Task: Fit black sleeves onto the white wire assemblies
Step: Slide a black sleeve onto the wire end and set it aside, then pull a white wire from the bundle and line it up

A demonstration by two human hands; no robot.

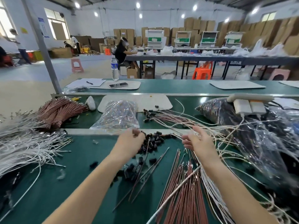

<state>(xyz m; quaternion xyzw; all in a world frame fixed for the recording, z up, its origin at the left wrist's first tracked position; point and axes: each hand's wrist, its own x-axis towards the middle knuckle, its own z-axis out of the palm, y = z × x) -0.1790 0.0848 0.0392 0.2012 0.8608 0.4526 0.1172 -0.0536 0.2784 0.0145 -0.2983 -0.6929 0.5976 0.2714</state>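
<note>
The left hand [129, 141] lay at the near edge of a pile of black sleeves [152, 141] in the middle of the green bench [64, 183]. Its fingers [137, 134] were curled over the pile, but whether they pinched a sleeve could not be told. The right hand [198, 142] hovered just right of the pile with its fingers loose and spread, gripping nothing, above a fan of white wires [226, 135] that ran off to the right. Some wires beyond the pile already carried black sleeves on their ends [148, 116].

A thick bundle of bare white wires [24, 147] lay at the left of the bench, well apart from the hands. Brown wires [182, 188] lay between the forearms, and a tied brown bundle [59, 110] sat at far left. A clear bag [116, 115] of small parts stood behind the left hand. At right, a dark bag [242, 126] bore a power strip [249, 98].
</note>
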